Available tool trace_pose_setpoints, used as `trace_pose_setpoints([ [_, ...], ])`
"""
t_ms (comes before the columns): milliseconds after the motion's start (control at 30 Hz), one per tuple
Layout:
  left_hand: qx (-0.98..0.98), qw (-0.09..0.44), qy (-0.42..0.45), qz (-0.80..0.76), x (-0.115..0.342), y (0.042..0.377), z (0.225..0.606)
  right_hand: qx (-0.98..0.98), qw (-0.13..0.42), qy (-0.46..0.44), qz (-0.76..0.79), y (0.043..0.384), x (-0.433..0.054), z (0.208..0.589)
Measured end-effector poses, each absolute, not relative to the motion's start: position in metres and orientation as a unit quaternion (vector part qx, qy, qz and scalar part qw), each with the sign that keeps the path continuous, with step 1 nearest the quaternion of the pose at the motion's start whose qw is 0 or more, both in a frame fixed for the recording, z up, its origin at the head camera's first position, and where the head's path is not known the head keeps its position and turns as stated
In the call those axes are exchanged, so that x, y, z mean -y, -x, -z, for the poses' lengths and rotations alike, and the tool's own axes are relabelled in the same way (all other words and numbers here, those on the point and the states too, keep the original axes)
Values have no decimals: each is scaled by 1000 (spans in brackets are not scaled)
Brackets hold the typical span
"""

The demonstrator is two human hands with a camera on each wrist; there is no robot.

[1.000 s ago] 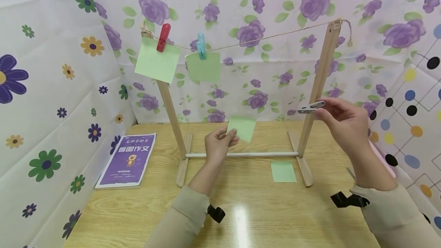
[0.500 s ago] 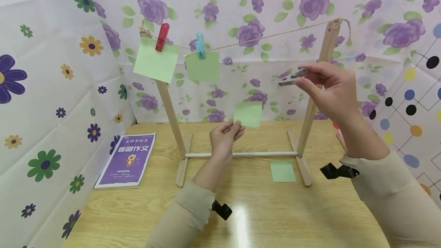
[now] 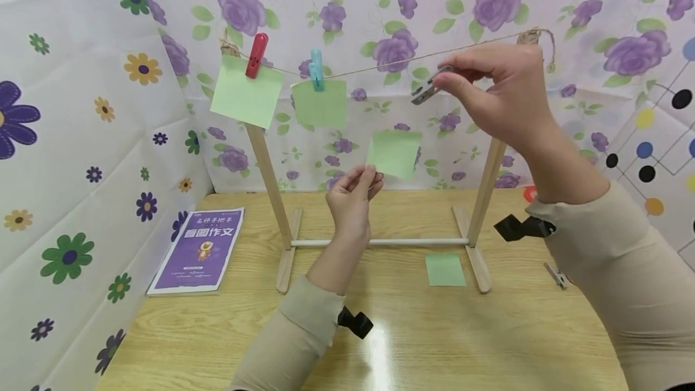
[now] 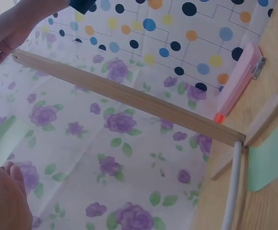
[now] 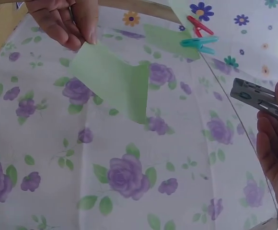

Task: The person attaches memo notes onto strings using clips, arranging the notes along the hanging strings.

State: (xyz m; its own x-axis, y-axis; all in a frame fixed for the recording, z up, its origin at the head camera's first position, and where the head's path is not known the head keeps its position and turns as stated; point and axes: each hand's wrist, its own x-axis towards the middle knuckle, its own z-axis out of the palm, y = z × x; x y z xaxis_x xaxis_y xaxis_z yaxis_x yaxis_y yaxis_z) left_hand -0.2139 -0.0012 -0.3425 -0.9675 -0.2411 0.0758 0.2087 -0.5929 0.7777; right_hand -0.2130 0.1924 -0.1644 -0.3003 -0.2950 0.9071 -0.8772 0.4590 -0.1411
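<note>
My left hand [image 3: 352, 198] pinches a green sticky note [image 3: 395, 153] by its lower left corner, below the string [image 3: 374, 67]. In the right wrist view the note [image 5: 112, 81] hangs out from the thumb and fingers, slightly bent. My right hand [image 3: 496, 89] pinches a grey clothespin [image 3: 429, 86] between thumb and fingertips, just under the string's right half. The clothespin [image 5: 256, 97] points left toward the string in the right wrist view. On the string's left part, a red clothespin [image 3: 257, 55] and a light blue clothespin [image 3: 317, 70] each hold a green note.
The string runs between two wooden posts [image 3: 268, 180] joined low by a white rod [image 3: 418, 242]. Another green note [image 3: 445, 269] lies by the right foot. A purple book [image 3: 198, 250] lies at left, another grey clothespin [image 3: 556, 275] at right. A pink object [image 4: 237, 84] sits behind.
Both hands have risen toward the string, the right one also moving left with the grey clothespin. The held note has gone up and a little right.
</note>
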Motion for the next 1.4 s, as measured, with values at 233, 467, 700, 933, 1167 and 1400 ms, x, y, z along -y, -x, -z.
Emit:
trace_pose_setpoints([
  [233, 372, 148, -18, 916, -6, 217, 328, 725, 466, -429, -271, 222, -178, 131],
  [467, 355, 168, -11, 919, -10, 220, 318, 773, 425, -429, -193, 233, -164, 107],
  [700, 348, 169, -20, 922, -10, 221, 314, 833, 352, -399, -155, 245, -149, 97],
  [933, 346, 166, -2, 924, -11, 224, 307, 873, 301, -354, -150, 246, -149, 92],
  [1167, 347, 175, 8, 921, -10, 224, 302, 881, 282, -354, -134, 246, -149, 93],
  [1400, 338, 195, 8, 921, -9, 223, 295, 894, 253, -347, -129, 246, -147, 88],
])
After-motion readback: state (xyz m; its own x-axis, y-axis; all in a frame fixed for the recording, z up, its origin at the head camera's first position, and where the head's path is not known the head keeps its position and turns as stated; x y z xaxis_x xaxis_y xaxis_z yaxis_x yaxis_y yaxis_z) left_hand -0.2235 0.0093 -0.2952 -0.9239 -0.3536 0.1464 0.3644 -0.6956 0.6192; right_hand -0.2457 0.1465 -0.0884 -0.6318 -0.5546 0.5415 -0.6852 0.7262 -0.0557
